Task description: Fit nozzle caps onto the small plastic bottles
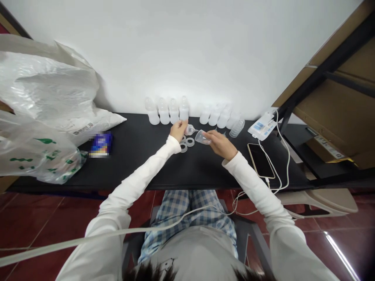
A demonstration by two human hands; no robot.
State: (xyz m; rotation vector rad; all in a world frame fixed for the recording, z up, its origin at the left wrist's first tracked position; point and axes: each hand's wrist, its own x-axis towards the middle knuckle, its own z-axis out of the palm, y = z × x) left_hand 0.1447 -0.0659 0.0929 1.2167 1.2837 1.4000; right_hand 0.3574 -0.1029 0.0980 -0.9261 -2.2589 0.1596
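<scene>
My left hand (178, 130) is closed on a bottle nipple (190, 129) set in a whitish collar, its tip pointing right. My right hand (219, 143) grips a clear dome-shaped bottle cap (202, 137), its wider end turned toward the nipple. The two parts are very near each other, and whether they touch I cannot tell. Below my left hand lie several white collar rings (190, 142) on the black table (164, 168). Behind it, several baby bottles (164, 115) with clear caps stand in a row. Beyond my right hand are several bottles (214, 117) without such caps.
A stack of clear caps (236, 128) leans at the right. Farther right are a white power strip (262, 125), a phone (260, 160) and white cables (288, 156). Plastic bags (43, 93) and a blue packet (101, 144) occupy the left. A wall stands behind.
</scene>
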